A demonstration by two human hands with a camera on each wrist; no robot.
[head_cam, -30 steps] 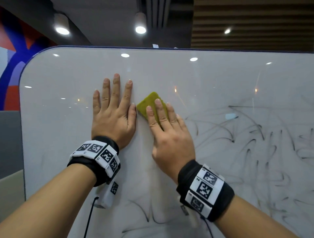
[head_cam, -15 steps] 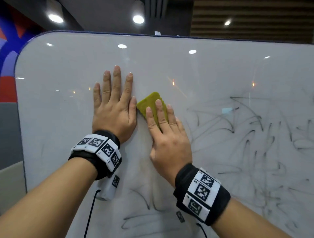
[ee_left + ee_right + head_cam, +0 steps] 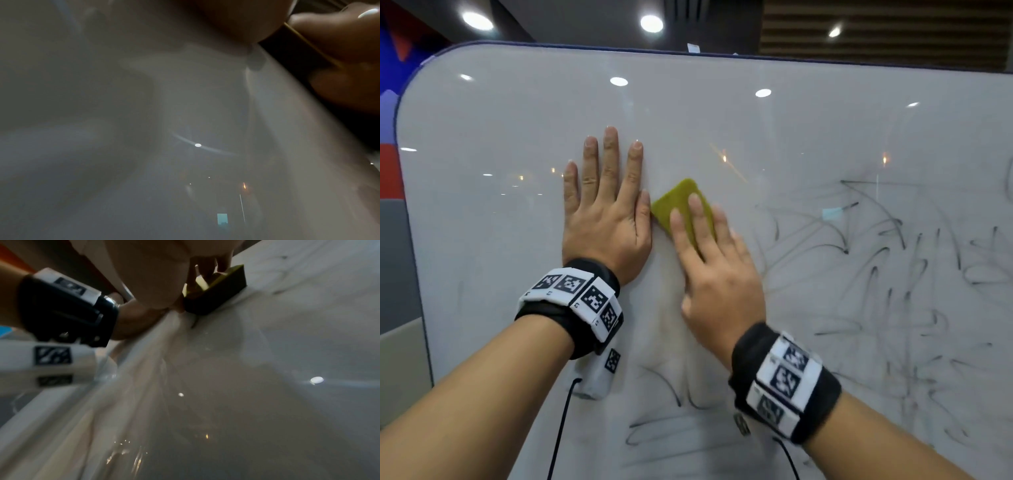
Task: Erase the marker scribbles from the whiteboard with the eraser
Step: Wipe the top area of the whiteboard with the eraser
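Eraser (image 3: 681, 205) pinned flat to whiteboard (image 3: 722, 123) under straight fingers of right hand (image 3: 717, 277), scribbles (image 3: 876, 260) spreading rightward and below; left hand (image 3: 604, 219) splayed flat just left.

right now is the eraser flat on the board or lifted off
Flat: the eraser lies against the whiteboard, straight fingers of the right hand pressing it.

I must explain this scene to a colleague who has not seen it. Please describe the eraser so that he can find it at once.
Start from the large whiteboard, clean on its left part and covered with dark marker scribbles on the right. Two hands lie near its middle: the left hand flat on the board, the right hand beside it. The eraser is the small yellow-green block under the right hand's fingers, the only coloured thing on the board.
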